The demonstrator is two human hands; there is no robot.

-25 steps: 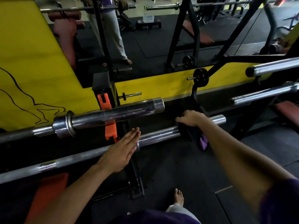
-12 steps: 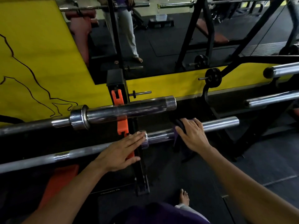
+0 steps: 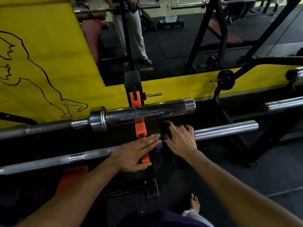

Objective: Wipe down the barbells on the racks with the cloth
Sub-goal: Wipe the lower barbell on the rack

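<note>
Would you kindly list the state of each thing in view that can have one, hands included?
Left hand: open, fingers straight, resting flat on the lower barbell.
Right hand: holds the cloth on the lower barbell's sleeve.
Cloth: dark, bunched under the right hand.
Lower barbell: racked, lying level.
Upper barbell: racked on the orange hook.

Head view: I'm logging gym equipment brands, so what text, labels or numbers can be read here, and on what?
None is readable.
Lower barbell: yellowish sticker, blurred.
Rack base: line of small pale print, too small.
Yellow wall panel: outline drawing only, no words.
</note>
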